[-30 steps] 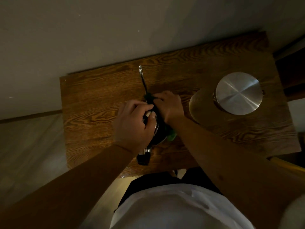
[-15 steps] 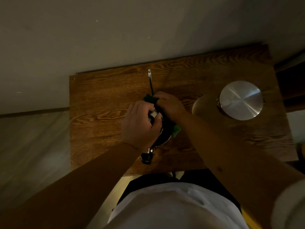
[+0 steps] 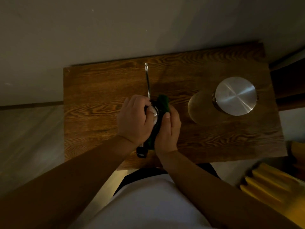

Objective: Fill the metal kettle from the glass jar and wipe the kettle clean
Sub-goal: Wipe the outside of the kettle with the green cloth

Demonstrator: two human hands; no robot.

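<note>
The metal kettle (image 3: 154,113) stands in the middle of the wooden table (image 3: 92,103), mostly hidden under my hands. Its thin spout (image 3: 147,80) points away from me and its black handle end (image 3: 142,152) sticks out toward me. My left hand (image 3: 133,119) grips the kettle's top from the left. My right hand (image 3: 167,131) presses a green cloth (image 3: 163,103) against the kettle's right side. The glass jar with a round metal lid (image 3: 235,95) stands at the right of the table, away from both hands.
A plain wall rises behind the table's far edge. A yellow slatted object (image 3: 270,182) sits at the lower right, beside the table's near corner. A dark piece of furniture (image 3: 290,83) adjoins the table on the right. Pale floor lies to the left.
My right hand has slid with the green cloth from the kettle's top front down its right side toward me. My left hand keeps its hold on the kettle.
</note>
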